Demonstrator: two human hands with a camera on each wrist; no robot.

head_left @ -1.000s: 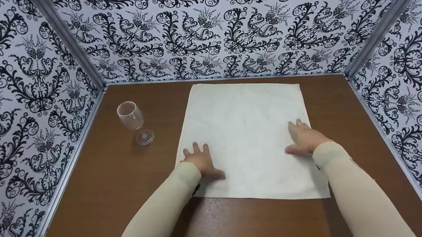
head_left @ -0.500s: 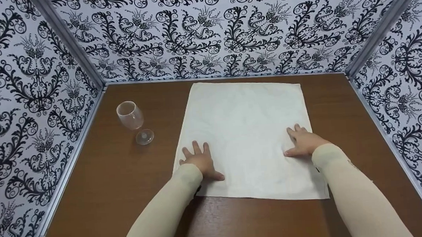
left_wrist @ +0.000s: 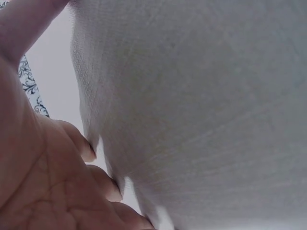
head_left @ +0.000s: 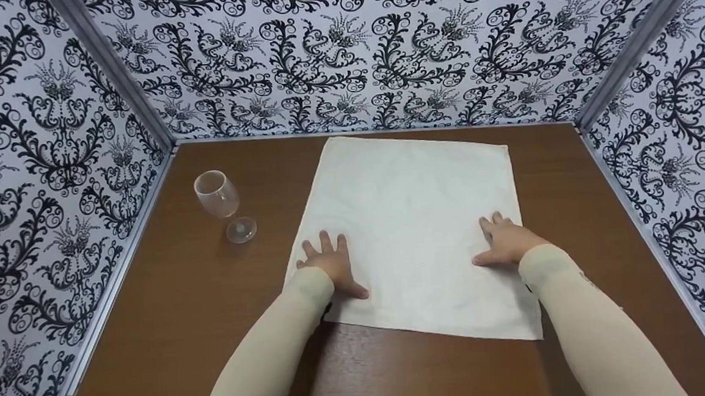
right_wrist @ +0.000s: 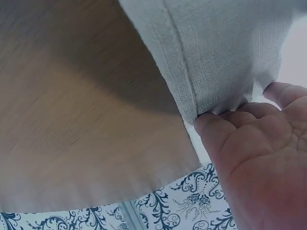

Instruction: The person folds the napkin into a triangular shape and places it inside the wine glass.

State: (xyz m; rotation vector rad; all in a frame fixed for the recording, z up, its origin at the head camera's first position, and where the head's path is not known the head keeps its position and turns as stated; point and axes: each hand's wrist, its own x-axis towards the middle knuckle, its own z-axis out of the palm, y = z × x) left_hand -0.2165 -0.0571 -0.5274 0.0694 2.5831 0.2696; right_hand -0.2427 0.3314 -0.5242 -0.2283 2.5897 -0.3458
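A white square cloth (head_left: 418,218) lies spread flat on the brown table, turned slightly clockwise. On its near left part rests my left hand (head_left: 330,266), fingers and thumb spread wide; the left wrist view has its fingertips touching the fabric (left_wrist: 192,120). My right hand (head_left: 505,242) touches the cloth by its right edge, thumb held apart from the fingers. In the right wrist view the fingertips (right_wrist: 205,120) press on the cloth beside its hemmed edge, where small folds show. The near left corner is partly hidden by my left wrist.
A clear stemmed glass (head_left: 221,200) stands upright on the table (head_left: 181,306), left of the cloth. Patterned black-and-white panels (head_left: 344,57) in grey frames enclose the table at the back and both sides.
The cloth has turned slightly clockwise: its far edge has shifted right and its near right corner toward me. My left hand has slid slightly forward and left; the right fingers have drawn back a little.
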